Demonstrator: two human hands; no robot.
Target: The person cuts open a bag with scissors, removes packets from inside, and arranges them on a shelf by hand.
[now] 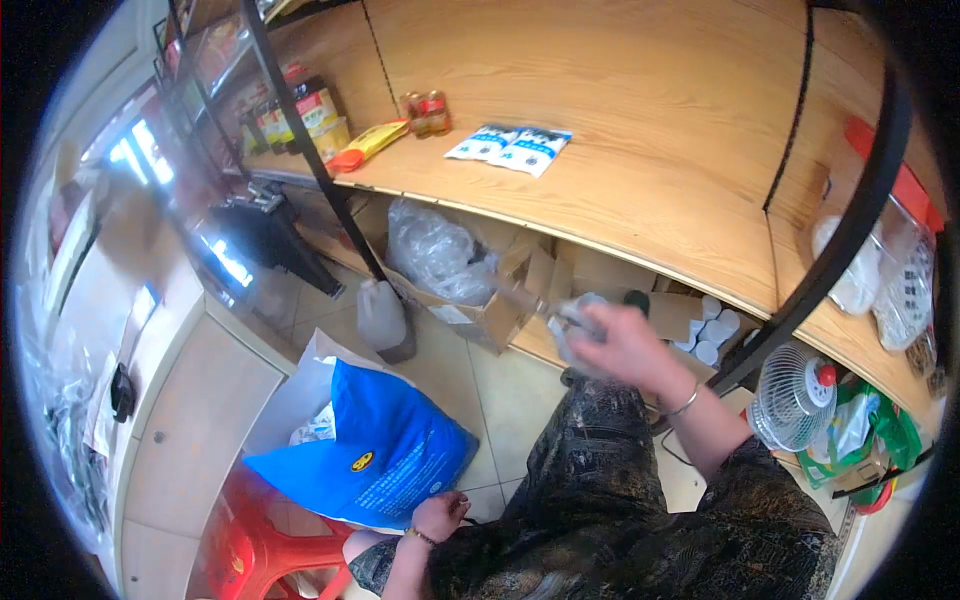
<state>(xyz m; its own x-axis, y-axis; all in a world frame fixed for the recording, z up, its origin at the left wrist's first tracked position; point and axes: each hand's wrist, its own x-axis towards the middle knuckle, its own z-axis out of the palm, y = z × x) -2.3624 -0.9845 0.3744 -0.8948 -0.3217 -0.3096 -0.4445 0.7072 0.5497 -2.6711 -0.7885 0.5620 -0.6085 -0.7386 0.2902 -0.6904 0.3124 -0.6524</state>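
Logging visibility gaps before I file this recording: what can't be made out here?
All in the head view:
Right hand: motion blur hides its exact finger positions and what the greyish thing at it is.
Blue bag: its own side hides most of its contents.
Cardboard box: the clear plastic hides what lies beneath.
Red stool: partly covered by the bag, cut off by the lower edge.

Dark printed clothing — a band at each wrist
Black-and-tan pattern on the short sleeve (pixel 770 492) and legwear (pixel 602 440); slim silvery bangle (pixel 683 403) by the right hand (pixel 618 345), dark beaded bracelet (pixel 421 537) by the left hand (pixel 440 515).
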